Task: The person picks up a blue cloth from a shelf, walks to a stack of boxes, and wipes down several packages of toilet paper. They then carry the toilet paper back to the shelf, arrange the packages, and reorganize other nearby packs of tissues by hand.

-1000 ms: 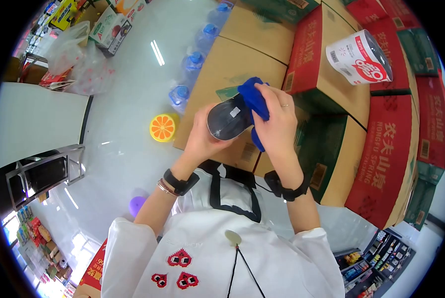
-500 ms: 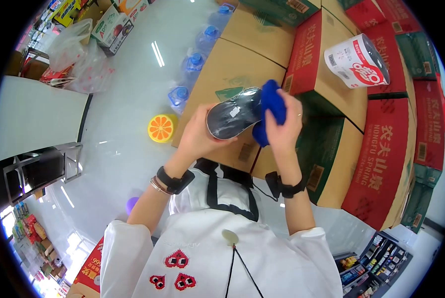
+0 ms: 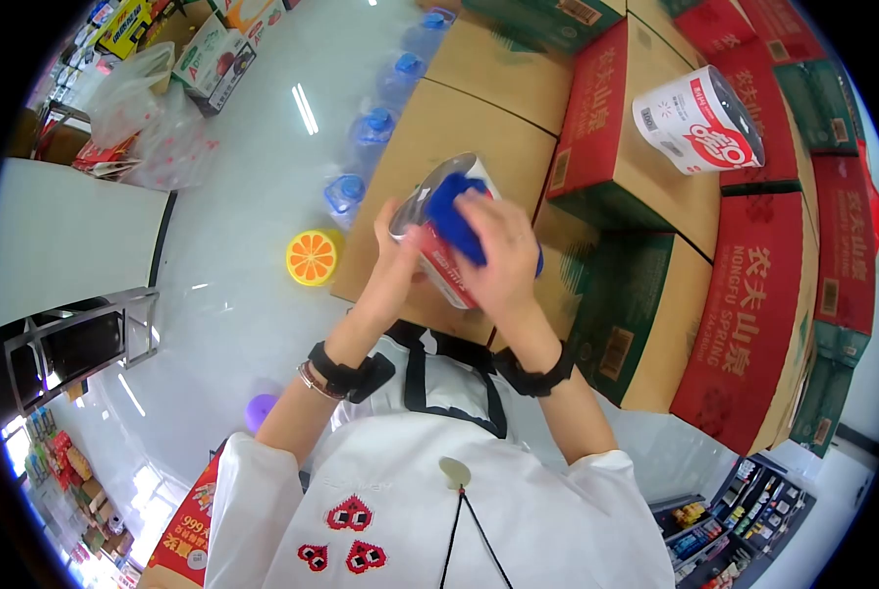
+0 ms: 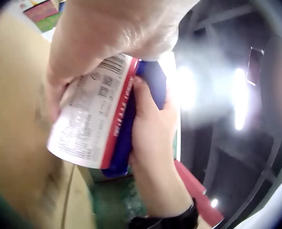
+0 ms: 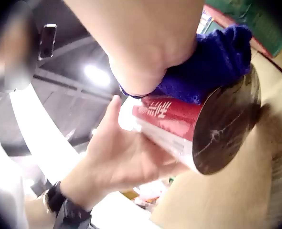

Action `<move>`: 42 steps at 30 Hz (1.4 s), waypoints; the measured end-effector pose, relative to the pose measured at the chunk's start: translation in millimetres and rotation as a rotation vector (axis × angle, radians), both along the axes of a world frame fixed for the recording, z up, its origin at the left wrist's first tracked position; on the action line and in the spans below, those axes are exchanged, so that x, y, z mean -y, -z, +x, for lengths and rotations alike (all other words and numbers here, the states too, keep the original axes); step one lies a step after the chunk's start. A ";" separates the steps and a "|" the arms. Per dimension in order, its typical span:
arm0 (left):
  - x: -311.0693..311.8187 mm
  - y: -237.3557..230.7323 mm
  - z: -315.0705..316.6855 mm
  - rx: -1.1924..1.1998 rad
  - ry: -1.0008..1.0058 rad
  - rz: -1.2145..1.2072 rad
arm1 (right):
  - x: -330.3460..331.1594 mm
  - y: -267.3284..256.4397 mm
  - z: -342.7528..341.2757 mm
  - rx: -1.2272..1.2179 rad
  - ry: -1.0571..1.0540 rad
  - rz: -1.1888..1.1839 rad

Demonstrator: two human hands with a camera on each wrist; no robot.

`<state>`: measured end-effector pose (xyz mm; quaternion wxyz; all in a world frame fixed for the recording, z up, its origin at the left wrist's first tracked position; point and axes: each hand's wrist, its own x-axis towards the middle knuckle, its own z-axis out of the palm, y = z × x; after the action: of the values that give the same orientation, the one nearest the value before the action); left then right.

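Observation:
My left hand (image 3: 400,263) grips a red-and-white paper tub (image 3: 443,270) around its side, holding it tilted above the cartons. Bunched in my right hand (image 3: 504,253) is a blue cloth (image 3: 454,208), which lies against the tub's red side. In the left wrist view the tub's white side (image 4: 86,126) shows printed text and a barcode, with the cloth running along its red edge. The tub's dark, film-covered end (image 5: 227,126) faces outward in the right wrist view, where the cloth (image 5: 203,69) covers the upper side.
Under my hands stand brown cartons (image 3: 503,98). A second, similar tub (image 3: 690,123) lies on a red-sided carton (image 3: 591,108) at the right. On the floor to the left are large water bottles (image 3: 372,128) and an orange-slice stool (image 3: 312,257).
The tub has turned in my left hand, so its printed side now faces up more and its dark end less. My right hand has moved left with the cloth, onto the tub's side.

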<state>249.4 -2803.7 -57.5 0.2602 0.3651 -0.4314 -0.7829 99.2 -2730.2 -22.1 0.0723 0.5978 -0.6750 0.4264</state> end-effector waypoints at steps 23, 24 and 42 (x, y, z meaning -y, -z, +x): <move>-4.9 -39.3 28.8 0.167 0.388 -0.281 | -67.5 9.6 0.5 0.453 0.083 -0.116; -9.0 -39.5 33.2 0.259 0.463 -0.286 | -60.9 1.1 2.3 0.506 0.112 -0.141; -21.6 18.4 -0.8 0.550 0.290 -0.968 | -54.4 -6.8 -26.7 0.087 0.113 0.267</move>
<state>248.6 -2782.1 -75.8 0.1657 0.3316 -0.8380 -0.4004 72.5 -2675.7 -15.3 -0.0135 0.5441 -0.7608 0.3535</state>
